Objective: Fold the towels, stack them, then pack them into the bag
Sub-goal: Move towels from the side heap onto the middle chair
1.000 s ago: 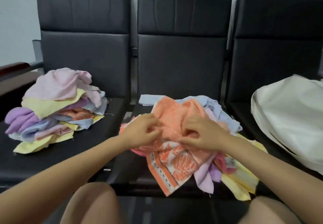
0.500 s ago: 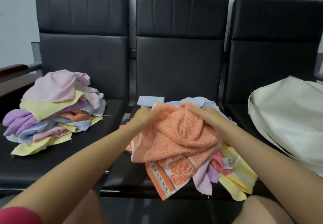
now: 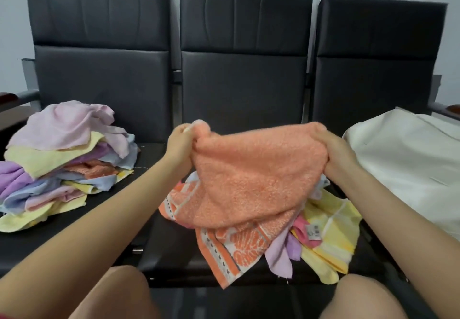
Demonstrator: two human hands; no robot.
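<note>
Head view: left hand (image 3: 179,144) and right hand (image 3: 336,153) grip orange towel (image 3: 256,176).

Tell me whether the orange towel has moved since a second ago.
Yes. The orange towel, gripped by both hands, has risen off the middle seat's pile, spread wide before the backrest.

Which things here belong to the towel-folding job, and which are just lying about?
Job: orange towel gripped by left hand and right hand; towel pile; loose towels; white bag.
Lying about: black seats; wooden armrest.
</note>
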